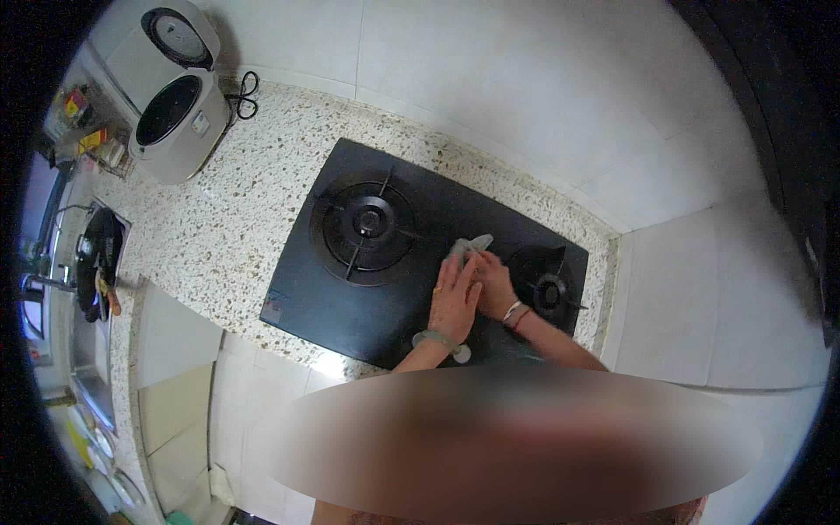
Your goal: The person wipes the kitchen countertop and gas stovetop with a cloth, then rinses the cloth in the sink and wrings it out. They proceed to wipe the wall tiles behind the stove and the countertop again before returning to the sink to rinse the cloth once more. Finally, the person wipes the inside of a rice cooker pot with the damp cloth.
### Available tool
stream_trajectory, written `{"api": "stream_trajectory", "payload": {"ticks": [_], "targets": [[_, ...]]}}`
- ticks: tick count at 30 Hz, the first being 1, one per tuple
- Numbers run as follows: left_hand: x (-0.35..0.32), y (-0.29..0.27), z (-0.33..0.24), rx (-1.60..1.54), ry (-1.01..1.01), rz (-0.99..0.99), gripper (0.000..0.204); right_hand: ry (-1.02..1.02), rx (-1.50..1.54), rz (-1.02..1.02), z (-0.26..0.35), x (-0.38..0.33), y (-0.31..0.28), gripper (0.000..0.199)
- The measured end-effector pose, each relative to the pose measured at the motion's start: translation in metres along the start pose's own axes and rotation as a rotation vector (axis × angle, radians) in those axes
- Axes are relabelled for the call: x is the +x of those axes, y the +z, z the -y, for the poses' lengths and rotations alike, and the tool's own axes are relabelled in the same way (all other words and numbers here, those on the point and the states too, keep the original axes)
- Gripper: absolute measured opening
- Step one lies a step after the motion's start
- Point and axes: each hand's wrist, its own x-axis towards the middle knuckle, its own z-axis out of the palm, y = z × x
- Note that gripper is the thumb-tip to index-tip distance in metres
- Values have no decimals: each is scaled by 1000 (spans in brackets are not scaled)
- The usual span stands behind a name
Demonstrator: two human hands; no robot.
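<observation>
Both my hands meet over the middle of a black gas hob [350,311], between its two burners. A small pale grey cloth [478,242] is bunched beneath and ahead of their fingers. My left hand [453,300], with a ring and a green bangle, bends its fingers over the cloth's near side. Against it from the right, my right hand [495,285] has its fingers closed on the same cloth. Their fingertips are partly hidden by each other. The left burner [368,221] lies left of the hands; the right burner [550,293] is close beside my right wrist.
On the speckled counter [236,206], a white rice cooker [182,122] stands with its lid raised and a black cord beside it. A dark pan [98,262] sits at the sink, far left. Tiled walls rise behind and to the right of the hob.
</observation>
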Motion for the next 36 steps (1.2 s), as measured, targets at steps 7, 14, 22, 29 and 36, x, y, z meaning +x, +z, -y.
{"api": "stream_trajectory", "payload": {"ticks": [7, 14, 22, 29, 36], "targets": [[5, 23, 35, -7, -127, 119, 56, 7, -172, 147, 11, 19, 46, 71], [78, 15, 8, -240, -265, 210, 63, 483, 124, -89, -79, 111, 27, 28], [195, -58, -122, -850, 447, -166, 60, 501, 720, -825, -61, 189, -219, 34], [259, -93, -163, -1165, 275, -89, 69, -72, -846, -539, -109, 234, -254, 54], [277, -138, -110, -207, 776, -413, 72, 134, -724, -408, -64, 306, -215, 61]]}}
